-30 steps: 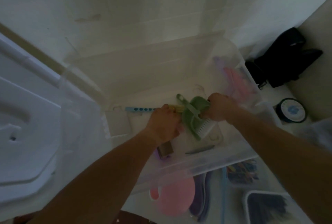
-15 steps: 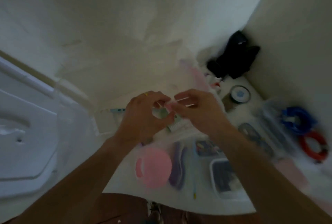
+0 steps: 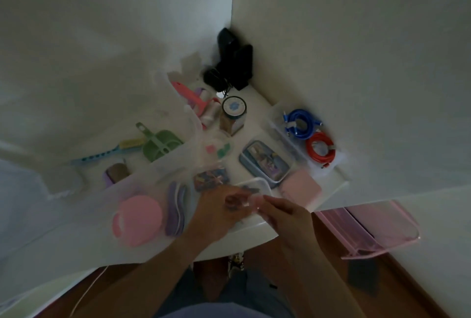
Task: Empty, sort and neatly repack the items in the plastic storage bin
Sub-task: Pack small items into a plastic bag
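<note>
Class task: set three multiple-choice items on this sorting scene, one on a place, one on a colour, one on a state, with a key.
1. Where does the green scoop lie?
A. inside the clear bin
B. on the floor
C. in the cable tray

2. What colour is the cable coil beside the blue coil?
A. yellow
B. red
C. white

3. Where are the hands?
A. deep in the bin
B. together at the table's front edge
C. at the person's sides

Key: A, bin walls surround it; B, red beside blue; B, left hand and right hand meet there.

Two coiled cables [image 3: 309, 136], one clear bin [image 3: 163, 167], two hands [image 3: 254, 209]
</note>
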